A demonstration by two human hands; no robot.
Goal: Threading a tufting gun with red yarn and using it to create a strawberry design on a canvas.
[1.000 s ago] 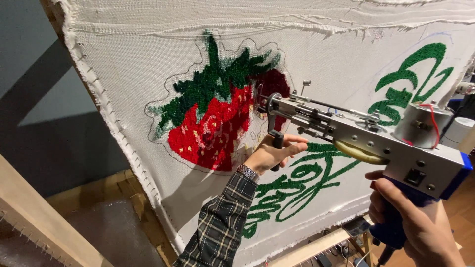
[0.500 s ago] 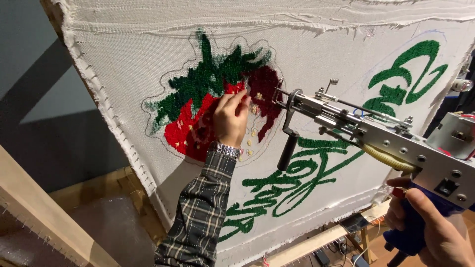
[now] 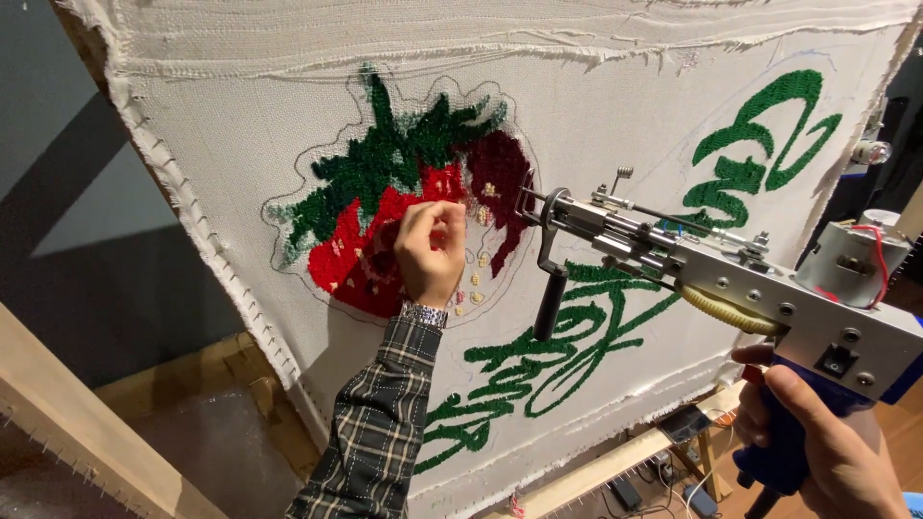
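On the stretched cloth (image 3: 240,144), the left hand (image 3: 430,252) pinches at the red strawberry tufting (image 3: 361,269); the right hand (image 3: 827,452) grips the tufting gun (image 3: 711,279) just beside it; a slip could snag loops or fingers.

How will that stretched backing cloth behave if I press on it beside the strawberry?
The backing cloth looks taut on the wooden frame, so it would probably give slightly and spring back rather than flop. The left hand rests on the tufted strawberry without visibly denting it. Its frayed edges suggest loose weave that a hard poke might open.
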